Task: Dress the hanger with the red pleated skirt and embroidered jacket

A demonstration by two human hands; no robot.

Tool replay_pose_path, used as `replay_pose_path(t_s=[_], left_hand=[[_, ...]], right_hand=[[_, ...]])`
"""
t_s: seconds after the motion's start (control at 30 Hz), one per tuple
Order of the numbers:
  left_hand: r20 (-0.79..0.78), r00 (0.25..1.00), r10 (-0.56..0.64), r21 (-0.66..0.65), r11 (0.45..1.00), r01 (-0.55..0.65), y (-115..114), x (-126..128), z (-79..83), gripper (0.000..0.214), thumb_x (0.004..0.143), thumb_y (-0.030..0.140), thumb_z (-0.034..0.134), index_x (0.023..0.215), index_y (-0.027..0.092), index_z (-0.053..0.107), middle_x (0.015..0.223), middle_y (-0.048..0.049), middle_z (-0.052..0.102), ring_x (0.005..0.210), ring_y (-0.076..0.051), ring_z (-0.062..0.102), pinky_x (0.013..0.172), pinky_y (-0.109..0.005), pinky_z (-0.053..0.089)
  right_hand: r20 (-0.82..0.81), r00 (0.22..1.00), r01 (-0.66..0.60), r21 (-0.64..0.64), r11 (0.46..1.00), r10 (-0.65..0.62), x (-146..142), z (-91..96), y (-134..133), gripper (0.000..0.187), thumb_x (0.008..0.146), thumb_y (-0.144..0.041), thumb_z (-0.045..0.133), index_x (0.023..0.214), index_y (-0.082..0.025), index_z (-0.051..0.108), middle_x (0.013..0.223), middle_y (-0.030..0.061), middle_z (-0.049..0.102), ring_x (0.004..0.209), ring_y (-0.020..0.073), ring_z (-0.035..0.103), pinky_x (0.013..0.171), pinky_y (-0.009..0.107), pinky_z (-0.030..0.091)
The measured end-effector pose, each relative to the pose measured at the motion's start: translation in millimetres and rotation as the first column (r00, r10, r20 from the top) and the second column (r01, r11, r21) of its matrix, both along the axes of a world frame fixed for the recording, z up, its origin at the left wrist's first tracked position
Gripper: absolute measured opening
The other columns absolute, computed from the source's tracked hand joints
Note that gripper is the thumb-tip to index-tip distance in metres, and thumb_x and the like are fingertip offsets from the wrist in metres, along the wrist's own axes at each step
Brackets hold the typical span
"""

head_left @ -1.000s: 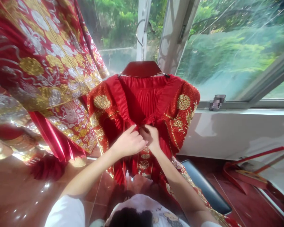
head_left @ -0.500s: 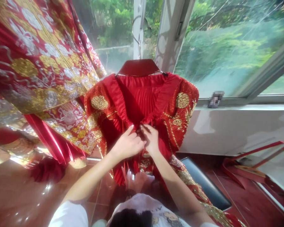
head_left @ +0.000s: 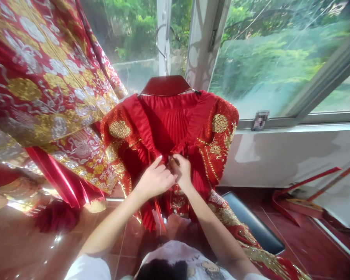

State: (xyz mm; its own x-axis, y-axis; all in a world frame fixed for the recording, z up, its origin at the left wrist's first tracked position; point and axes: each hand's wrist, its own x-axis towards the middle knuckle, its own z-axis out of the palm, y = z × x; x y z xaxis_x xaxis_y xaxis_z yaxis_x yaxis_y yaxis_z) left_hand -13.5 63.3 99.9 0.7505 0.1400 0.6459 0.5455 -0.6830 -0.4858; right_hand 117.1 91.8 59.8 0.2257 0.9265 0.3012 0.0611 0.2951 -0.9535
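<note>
A red jacket (head_left: 175, 116) with gold embroidery and a pleated red inside hangs by its shoulders on a hanger (head_left: 167, 85) with a dark red top and a metal hook. My left hand (head_left: 156, 178) is closed, pinching the left front edge of the jacket at mid-chest. Close beside it, my right hand (head_left: 181, 171) is closed on the opposite front edge, fingertips almost touching the left ones. What exactly lies between the fingertips is partly hidden. Thin red cords (head_left: 160, 216) hang down below my hands.
At left hangs a large red robe (head_left: 61, 77) with gold and silver embroidery. Behind stands a sliding window (head_left: 265, 70), with a small blurred item (head_left: 260, 120) on its sill. A black padded bench (head_left: 255, 223) and a red-framed object (head_left: 303, 206) are at lower right.
The view has shifted slightly, so the jacket and window sit a little further left. Both hands keep their hold on the jacket's front, with small finger movements.
</note>
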Motion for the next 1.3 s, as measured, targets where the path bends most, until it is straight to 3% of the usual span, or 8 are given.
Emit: replay_pose_path(t_s=[0.13,0.43,0.53,0.67,0.77,0.87,1.0,1.3], left_hand=[[0.013,1.000,-0.003,-0.018,1.000,0.004,3.0,-1.4,1.8,0.036,0.093,0.020,0.052,0.057,0.020,0.052,0.052,0.0051,0.053,0.054,-0.011,0.048,0.102,-0.034,0.048],[0.219,0.974,-0.066,-0.184,0.977,0.108,-0.9,-10.9,6.6,0.041,0.092,0.015,0.051,0.053,0.018,0.043,0.048,0.0059,0.044,0.048,-0.009,0.037,0.081,-0.025,0.051],[0.316,0.949,-0.022,-0.233,0.967,0.100,-4.4,-15.3,11.7,0.040,0.093,0.016,0.051,0.054,0.019,0.042,0.049,0.0044,0.044,0.048,-0.010,0.038,0.061,-0.022,0.045],[0.175,0.951,0.253,-0.208,0.954,-0.216,-3.3,-11.0,20.8,0.009,0.090,0.020,0.057,0.088,0.015,0.064,0.079,-0.0034,0.064,0.064,-0.015,0.055,0.057,-0.026,0.044],[0.019,0.886,0.464,-0.260,0.858,-0.444,0.9,-5.6,23.5,0.025,0.086,0.018,0.062,0.109,0.010,0.065,0.100,-0.0117,0.065,0.084,-0.022,0.061,0.065,-0.030,0.048],[-0.096,0.818,0.567,-0.282,0.773,-0.569,5.0,-6.3,22.0,0.012,0.084,0.015,0.062,0.094,0.012,0.069,0.107,-0.0140,0.065,0.092,-0.027,0.060,0.072,-0.036,0.049],[-0.107,0.869,0.484,-0.225,0.839,-0.495,7.1,-12.5,18.0,0.010,0.089,0.024,0.061,0.091,0.017,0.068,0.126,-0.0106,0.063,0.108,-0.030,0.054,0.086,-0.045,0.043],[0.024,0.934,0.358,-0.286,0.897,-0.336,2.7,-16.0,7.9,0.015,0.089,0.026,0.064,0.078,0.018,0.068,0.081,-0.0029,0.065,0.079,-0.020,0.049,0.067,-0.033,0.037]], right_hand=[[-0.070,0.991,-0.127,-0.157,0.979,0.117,1.0,-16.3,-2.2,0.027,0.075,-0.043,0.056,0.064,-0.019,0.051,0.056,-0.0015,0.056,0.052,0.0121,0.051,0.052,0.025,0.041],[-0.154,0.972,-0.218,-0.343,0.914,0.175,-19.6,-113.7,-51.5,0.048,0.065,-0.065,0.061,0.057,-0.020,0.044,0.043,-0.0015,0.049,0.036,0.0104,0.043,0.036,0.022,0.032],[-0.206,0.968,-0.202,-0.282,0.938,0.146,-18.0,-94.4,-49.3,0.046,0.072,-0.062,0.060,0.082,-0.017,0.060,0.063,0.0015,0.062,0.049,0.0117,0.055,0.045,0.023,0.044],[-0.245,0.960,-0.173,-0.142,0.975,0.135,-13.1,-45.4,-34.6,0.044,0.076,-0.054,0.064,0.100,-0.017,0.065,0.074,0.0025,0.067,0.057,0.0124,0.059,0.050,0.024,0.050],[-0.247,0.956,-0.184,-0.094,0.978,0.156,-16.7,-25.3,-23.3,0.041,0.077,-0.050,0.065,0.099,-0.016,0.066,0.081,0.0047,0.070,0.060,0.0143,0.061,0.051,0.026,0.051],[-0.181,0.980,-0.089,-0.049,0.995,0.079,-21.8,-21.1,-14.3,0.035,0.080,-0.045,0.061,0.100,-0.017,0.067,0.094,0.0073,0.072,0.070,0.0164,0.064,0.061,0.028,0.053],[-0.167,0.986,-0.016,-0.087,0.996,0.001,-20.9,-20.1,-7.7,0.036,0.079,-0.046,0.059,0.095,-0.015,0.067,0.090,0.0083,0.072,0.066,0.0167,0.062,0.060,0.029,0.052],[-0.379,0.917,-0.197,-0.161,0.967,0.123,-19.0,-5.6,-37.1,0.030,0.071,-0.045,0.065,0.078,-0.016,0.059,0.061,0.0002,0.064,0.050,0.0121,0.056,0.049,0.024,0.047]])
